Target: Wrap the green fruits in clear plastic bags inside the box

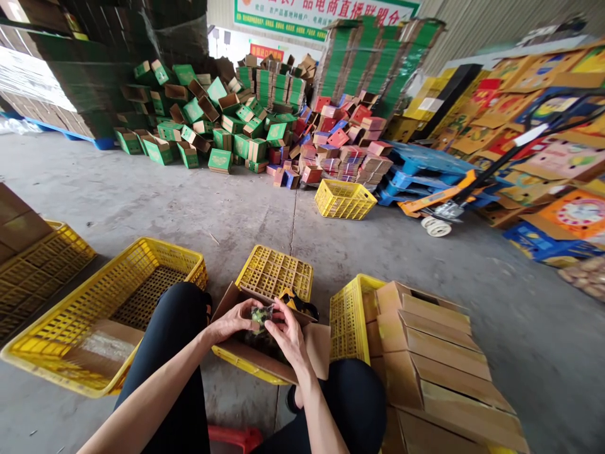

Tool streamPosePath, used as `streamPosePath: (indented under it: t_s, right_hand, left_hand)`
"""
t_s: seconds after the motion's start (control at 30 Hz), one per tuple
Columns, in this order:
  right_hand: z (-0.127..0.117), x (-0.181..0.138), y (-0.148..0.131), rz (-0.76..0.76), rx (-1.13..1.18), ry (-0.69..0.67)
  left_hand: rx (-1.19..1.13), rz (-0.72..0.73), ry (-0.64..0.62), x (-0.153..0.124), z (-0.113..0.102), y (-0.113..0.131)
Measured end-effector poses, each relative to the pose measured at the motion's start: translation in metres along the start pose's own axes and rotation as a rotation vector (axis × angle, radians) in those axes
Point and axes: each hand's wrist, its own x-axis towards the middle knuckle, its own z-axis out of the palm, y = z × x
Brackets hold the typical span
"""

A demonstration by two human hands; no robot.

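Both my hands hold a small clear-wrapped pack of green produce (259, 317) over an open cardboard box (317, 345). My left hand (236, 318) grips the pack's left side, and my right hand (286, 331) has its fingers closed on the right side. What kind of produce it is, I cannot make out. Dark contents lie inside the box, mostly hidden below my hands. The box rests on yellow plastic crates (276, 268) between my knees. A yellow and black tool (297, 301), perhaps a tape dispenser, lies at the box's far edge.
To my left stands a yellow crate (165, 252) with a flattened carton piece inside. At right, a yellow crate (347, 318) adjoins stacked folded cartons (444, 353). Farther off are another yellow crate (345, 200), an orange pallet jack (439, 195), blue pallets (425, 161) and heaped green cartons (220, 161).
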Motion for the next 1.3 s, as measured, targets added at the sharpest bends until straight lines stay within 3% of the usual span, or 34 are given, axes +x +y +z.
streamPosePath:
  t_s: [0.27, 0.53, 0.63, 0.77, 0.93, 1.13, 1.3]
  right_hand:
    - [0.003, -0.005, 0.001, -0.097, -0.173, -0.104]
    - [0.007, -0.004, 0.001, -0.08, -0.151, -0.114]
    - [0.009, -0.005, -0.005, -0.044, -0.109, -0.125]
    - [0.012, -0.005, -0.007, 0.028, -0.085, -0.034]
    - [0.015, -0.004, -0.006, 0.246, 0.11, 0.002]
    - [0.011, -0.002, -0.014, 0.416, 0.331, 0.018]
    - [-0.002, 0.0, -0.019, 0.416, 0.382, 0.122]
  left_hand:
    - [0.382, 0.085, 0.053, 0.011, -0.015, -0.021]
    - [0.442, 0.116, 0.018, 0.013, -0.018, -0.029]
    - [0.571, 0.135, 0.036, 0.012, -0.016, -0.026]
    - [0.818, 0.185, 0.099, 0.011, -0.014, -0.024]
    - [0.983, 0.235, 0.077, 0.01, -0.008, -0.024]
    - [0.973, 0.237, 0.105, 0.007, -0.005, -0.022]
    - [0.644, 0.199, 0.115, 0.006, -0.008, -0.018]
